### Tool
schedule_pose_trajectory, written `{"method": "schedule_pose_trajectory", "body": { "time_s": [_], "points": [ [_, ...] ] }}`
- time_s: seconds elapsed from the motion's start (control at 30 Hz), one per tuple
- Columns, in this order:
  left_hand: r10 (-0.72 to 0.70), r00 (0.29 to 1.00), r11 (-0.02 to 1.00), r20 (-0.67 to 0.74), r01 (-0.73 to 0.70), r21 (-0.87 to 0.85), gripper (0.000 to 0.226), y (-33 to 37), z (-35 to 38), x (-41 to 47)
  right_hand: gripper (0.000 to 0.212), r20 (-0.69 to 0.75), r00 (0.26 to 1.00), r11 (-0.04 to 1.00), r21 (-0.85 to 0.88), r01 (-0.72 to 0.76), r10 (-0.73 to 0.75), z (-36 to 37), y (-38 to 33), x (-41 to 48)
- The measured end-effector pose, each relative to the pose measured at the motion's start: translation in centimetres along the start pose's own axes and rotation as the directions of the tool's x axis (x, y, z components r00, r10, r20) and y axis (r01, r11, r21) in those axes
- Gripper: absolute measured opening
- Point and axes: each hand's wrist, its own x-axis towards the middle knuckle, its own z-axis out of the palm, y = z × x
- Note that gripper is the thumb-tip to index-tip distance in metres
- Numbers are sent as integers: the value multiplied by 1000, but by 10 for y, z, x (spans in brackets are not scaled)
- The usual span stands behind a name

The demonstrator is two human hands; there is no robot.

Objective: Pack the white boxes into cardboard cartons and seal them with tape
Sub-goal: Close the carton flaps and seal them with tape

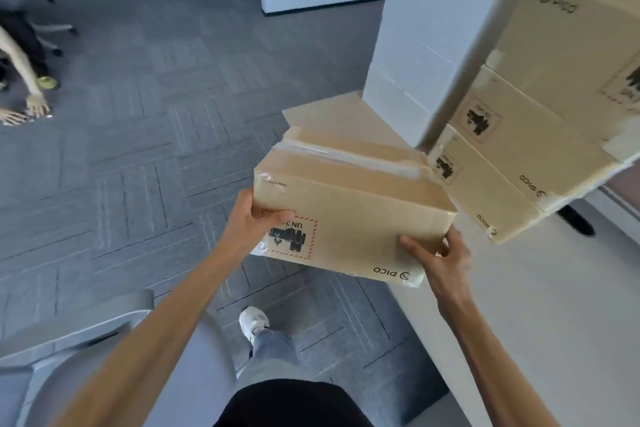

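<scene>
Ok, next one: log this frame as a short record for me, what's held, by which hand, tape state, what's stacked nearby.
held: cardboard carton, at the near edge of the white table
left hand: grips the carton's left corner
right hand: grips its right corner
tape: clear strip across the carton's top seam
nearby: stack of cartons on the right, white boxes beside it
floor: another person's hands at far left

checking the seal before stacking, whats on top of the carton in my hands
A strip of clear tape runs along the closed top flaps of the carton; nothing else sits on it. Its contents are hidden by the shut flaps.
</scene>
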Motion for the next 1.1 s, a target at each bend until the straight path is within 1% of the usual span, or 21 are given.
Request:
{"method": "schedule_pose_trajectory", "body": {
  "time_s": [0.1,0.17,0.3,0.43,0.53,0.6,0.73,0.8,0.9,1.0,1.1],
  "points": [
    [-7,997,998,-81,2,-69,60,-3,-36,28,45,65,995,996,-49,78,-75,42,-32,34],
    [9,991,993,-130,-24,-112,59,-5,-64,54,43,83,990,991,-64,117,-112,78,-50,63],
    [41,981,988,-188,-68,-135,53,-1,-108,107,45,115,979,981,-71,178,-169,138,-79,110],
    [75,975,983,-207,-108,-151,55,12,-155,165,47,138,971,977,-55,204,-195,200,-107,160],
    [79,972,983,-222,-113,-146,74,19,-190,202,49,147,971,980,-45,195,-186,241,-121,191],
    [70,971,987,-230,-100,-124,81,19,-208,226,48,156,970,980,-44,196,-187,263,-129,207],
    [70,968,988,-241,-101,-117,79,17,-233,272,44,183,967,982,-35,186,-177,306,-136,247],
    [70,967,987,-245,-103,-121,82,16,-246,301,43,200,965,984,-19,175,-168,330,-136,274],
    [54,958,994,-282,-78,-76,84,17,-266,344,44,242,955,985,37,166,-170,370,-133,319],
    [47,935,998,-352,-60,-26,74,22,-287,396,46,274,946,983,105,149,-172,419,-132,373],
    [40,923,999,-384,-45,-4,79,31,-307,447,52,332,927,981,146,129,-171,462,-138,429]
  ]
}}
